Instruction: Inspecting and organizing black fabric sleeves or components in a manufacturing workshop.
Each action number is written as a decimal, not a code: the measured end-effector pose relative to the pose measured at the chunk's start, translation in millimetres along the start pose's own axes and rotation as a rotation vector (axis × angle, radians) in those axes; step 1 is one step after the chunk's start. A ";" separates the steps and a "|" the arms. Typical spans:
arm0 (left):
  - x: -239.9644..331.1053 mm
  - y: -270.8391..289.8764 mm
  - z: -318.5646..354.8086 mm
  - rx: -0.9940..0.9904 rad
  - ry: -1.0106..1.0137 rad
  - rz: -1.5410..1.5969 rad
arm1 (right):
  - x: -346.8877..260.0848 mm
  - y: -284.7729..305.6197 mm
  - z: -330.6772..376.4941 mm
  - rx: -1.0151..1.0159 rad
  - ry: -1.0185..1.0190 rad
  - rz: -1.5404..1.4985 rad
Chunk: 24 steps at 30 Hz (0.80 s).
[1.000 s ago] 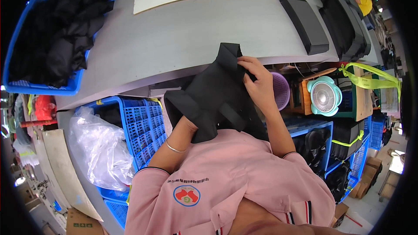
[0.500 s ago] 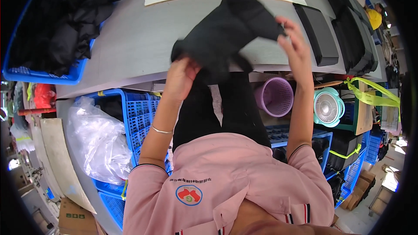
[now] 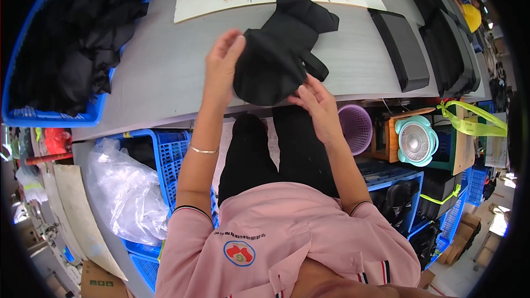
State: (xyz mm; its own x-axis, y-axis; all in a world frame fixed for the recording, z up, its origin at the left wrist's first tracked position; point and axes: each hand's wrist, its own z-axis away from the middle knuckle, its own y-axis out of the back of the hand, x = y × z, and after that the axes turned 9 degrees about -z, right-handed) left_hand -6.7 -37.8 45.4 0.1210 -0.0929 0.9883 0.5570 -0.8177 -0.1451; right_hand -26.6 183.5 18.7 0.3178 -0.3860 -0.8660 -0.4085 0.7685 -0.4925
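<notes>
Your black cloth piece (image 3: 270, 63) lies at the near edge of the grey table (image 3: 149, 72), its far end overlapping the white board (image 3: 207, 0) and a strap loop (image 3: 316, 67) sticking out on its right. Your left hand (image 3: 223, 66) is at its left edge, fingers loosely curved; you can't tell whether they grip. Your right hand (image 3: 317, 102) has its fingertips at the lower right edge; whether they pinch the cloth is unclear. A black stack (image 3: 400, 49) stands well to the right.
</notes>
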 end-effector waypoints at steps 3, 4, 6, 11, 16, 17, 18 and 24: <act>-11.8 -17.7 -1.2 -0.403 0.276 0.313 | -3.4 9.6 -13.5 0.044 -0.171 -0.313; -15.4 -21.0 1.0 -0.379 0.315 0.290 | -5.9 14.5 -15.5 0.019 -0.168 -0.326; -21.2 -26.8 8.5 -0.532 0.436 0.401 | -10.6 22.9 -17.5 0.062 -0.170 -0.605; -30.6 -42.8 23.6 -0.588 0.601 0.695 | -15.2 28.9 -18.8 0.261 0.094 -0.116; -40.6 -35.5 15.0 -0.663 0.499 0.603 | -27.0 42.7 -16.8 0.217 0.176 0.219; -42.2 -28.7 10.9 -0.669 0.504 0.607 | -30.5 48.0 -15.6 0.279 0.147 0.221; -43.2 -20.7 7.1 -0.640 0.488 0.502 | -34.9 54.0 -14.4 0.144 -0.038 -0.043; -38.6 -5.5 3.0 -0.554 0.434 0.278 | -41.1 56.7 -20.2 -0.141 -0.390 -0.530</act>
State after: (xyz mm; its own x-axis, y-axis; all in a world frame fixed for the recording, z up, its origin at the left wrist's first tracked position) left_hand -12.0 -28.1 8.0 -0.2018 -0.4586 0.8654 0.0446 -0.8870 -0.4596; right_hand -80.1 232.6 24.6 0.7815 -0.4595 -0.4220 -0.2114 0.4413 -0.8721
